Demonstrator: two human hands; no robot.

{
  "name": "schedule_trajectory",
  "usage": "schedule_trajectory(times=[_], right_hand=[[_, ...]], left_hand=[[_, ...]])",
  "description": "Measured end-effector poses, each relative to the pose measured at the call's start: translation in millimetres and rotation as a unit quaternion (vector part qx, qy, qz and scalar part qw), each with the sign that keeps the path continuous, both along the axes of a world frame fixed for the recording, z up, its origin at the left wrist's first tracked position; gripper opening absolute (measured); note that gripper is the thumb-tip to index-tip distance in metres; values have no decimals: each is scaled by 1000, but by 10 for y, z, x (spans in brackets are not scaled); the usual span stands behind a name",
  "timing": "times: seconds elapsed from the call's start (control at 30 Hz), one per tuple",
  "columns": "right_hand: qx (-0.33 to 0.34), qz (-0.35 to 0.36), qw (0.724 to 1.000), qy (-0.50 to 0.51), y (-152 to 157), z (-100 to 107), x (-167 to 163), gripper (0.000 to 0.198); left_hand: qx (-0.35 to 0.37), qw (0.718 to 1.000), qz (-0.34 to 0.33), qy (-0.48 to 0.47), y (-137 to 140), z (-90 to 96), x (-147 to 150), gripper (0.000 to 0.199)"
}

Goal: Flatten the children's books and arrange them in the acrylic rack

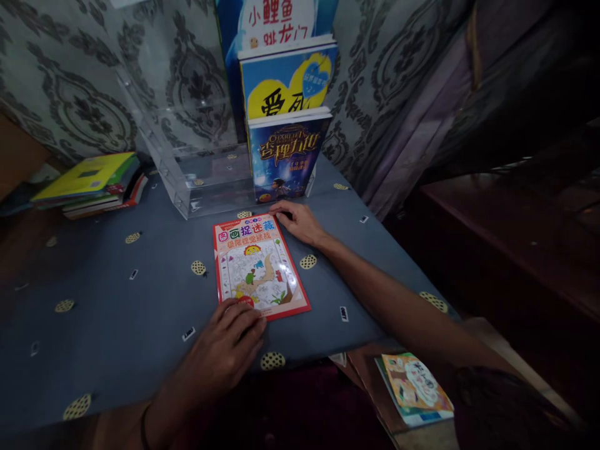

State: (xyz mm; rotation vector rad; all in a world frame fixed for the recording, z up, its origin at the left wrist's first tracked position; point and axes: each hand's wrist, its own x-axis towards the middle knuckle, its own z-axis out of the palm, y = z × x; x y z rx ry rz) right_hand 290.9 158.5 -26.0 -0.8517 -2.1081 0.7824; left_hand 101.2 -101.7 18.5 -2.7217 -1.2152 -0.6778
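Note:
A red-bordered picture book [255, 269] with a cartoon cover lies face up on the dark blue tablecloth [159, 250]. My left hand [229, 344] holds its lower left edge, fingers curved over the cover; the thumb is hidden. At the upper right corner, my right hand [300, 222] grips the book with its fingers bent along the top edge. Just behind, a clear acrylic book rack [187, 187] stands on the table. Its right side bears a dark blue book [285, 156], a blue and yellow book [269, 75] and a taller blue book [229, 37], all upright.
A stack of books [94, 181] with a yellow one on top lies at the back left. Below the table's right edge, an orange and green book [417, 384] rests on a lower surface. A patterned curtain [187, 81] hangs behind the table.

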Motion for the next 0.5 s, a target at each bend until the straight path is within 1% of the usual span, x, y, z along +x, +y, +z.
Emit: schedule_trajectory(times=[0.17,0.33,0.4,0.5], right_hand=[[5,3,1000,-3,1,3,0,27],[12,-3,1000,-18,11,-3,-1,26],[18,-4,1000,-21,7,-5,-2,26],[29,-6,999,-37,-17,-8,-7,27]], left_hand=[[22,999,7,-24,-37,17,-76,21],[12,998,30,-48,-96,-17,-142,16],[1,998,31,-63,-107,-53,-153,16],[-44,993,35,-100,-101,-77,-166,16]])
